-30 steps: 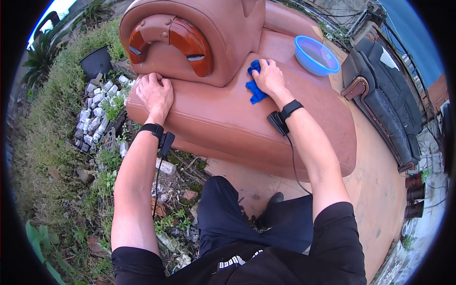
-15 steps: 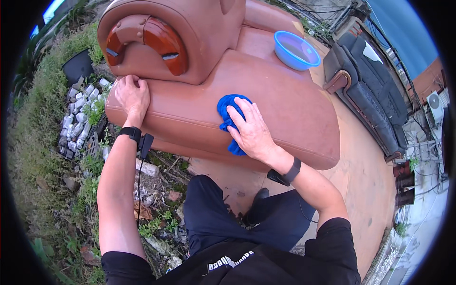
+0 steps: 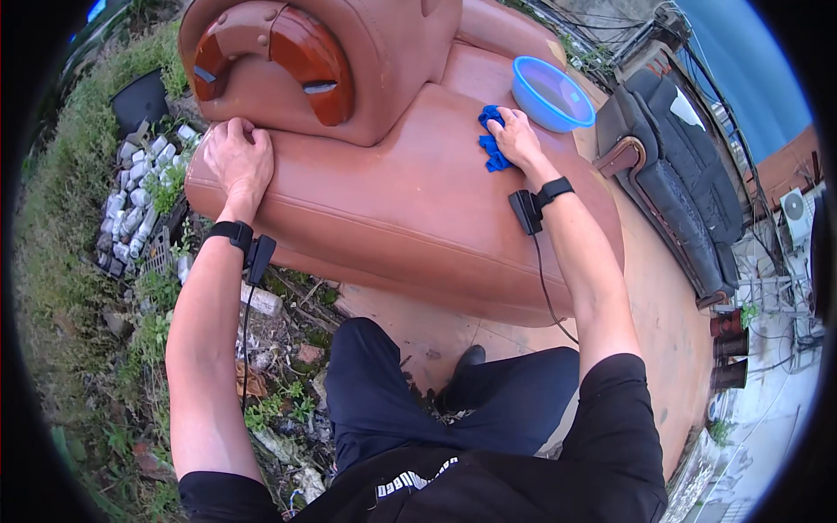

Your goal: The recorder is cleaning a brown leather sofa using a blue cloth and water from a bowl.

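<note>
A reddish-brown leather sofa [image 3: 366, 196] fills the upper middle, with glossy wood trim [image 3: 318, 74] on its rolled arm. My left hand [image 3: 239, 164] grips its left end below the trim, fingers curled against the leather. Over the far part of the seat, my right hand [image 3: 520, 141] holds a bunched blue cloth [image 3: 494, 157] against the surface. Part of the cloth hangs out beside the fingers. Just beyond that hand a light-blue plastic basin [image 3: 542, 115] stands on the sofa.
A worn black sofa [image 3: 671, 174] stands to the right on the tan floor [image 3: 667, 349]. White rubble [image 3: 135, 196], weeds [image 3: 65, 261] and a black bucket [image 3: 139, 100] lie to the left. Dark pots [image 3: 730, 349] line the right side.
My right hand has carried the blue cloth from the seat's near edge up and right, close to the basin. My left hand keeps its place on the sofa.
</note>
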### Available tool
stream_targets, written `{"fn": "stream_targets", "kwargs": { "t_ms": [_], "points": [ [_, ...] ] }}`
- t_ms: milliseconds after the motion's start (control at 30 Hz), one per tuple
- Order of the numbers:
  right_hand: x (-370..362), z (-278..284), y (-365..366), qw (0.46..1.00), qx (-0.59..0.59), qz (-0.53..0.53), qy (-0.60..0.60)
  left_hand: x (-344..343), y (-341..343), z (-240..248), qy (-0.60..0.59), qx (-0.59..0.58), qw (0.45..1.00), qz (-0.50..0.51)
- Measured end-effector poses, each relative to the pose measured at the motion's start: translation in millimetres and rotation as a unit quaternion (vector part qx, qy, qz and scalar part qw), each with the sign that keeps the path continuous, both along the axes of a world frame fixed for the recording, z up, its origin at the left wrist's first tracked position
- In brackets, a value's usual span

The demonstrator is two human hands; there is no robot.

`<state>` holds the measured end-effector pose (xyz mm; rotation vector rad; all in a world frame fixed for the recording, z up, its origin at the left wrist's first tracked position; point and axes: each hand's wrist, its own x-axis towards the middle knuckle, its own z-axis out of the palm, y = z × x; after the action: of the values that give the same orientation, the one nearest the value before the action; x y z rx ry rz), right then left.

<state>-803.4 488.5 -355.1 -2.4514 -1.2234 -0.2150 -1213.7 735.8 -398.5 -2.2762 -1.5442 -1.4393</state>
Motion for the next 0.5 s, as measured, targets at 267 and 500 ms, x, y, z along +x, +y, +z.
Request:
{"fn": "stream_targets", "kwargs": {
  "t_ms": [267, 500],
  "points": [
    [-177.0, -3.9, -81.8, 0.965, 0.091, 0.204, -0.134, -9.5, -0.7, 0.4, 0.001, -0.011, 1.000, 0.013],
    [-196.4, -9.0, -98.9, 0.960, 0.085, 0.229, -0.140, -4.6, -1.5, -3.3, -0.010, 0.007, 1.000, 0.001]
  ]
}}
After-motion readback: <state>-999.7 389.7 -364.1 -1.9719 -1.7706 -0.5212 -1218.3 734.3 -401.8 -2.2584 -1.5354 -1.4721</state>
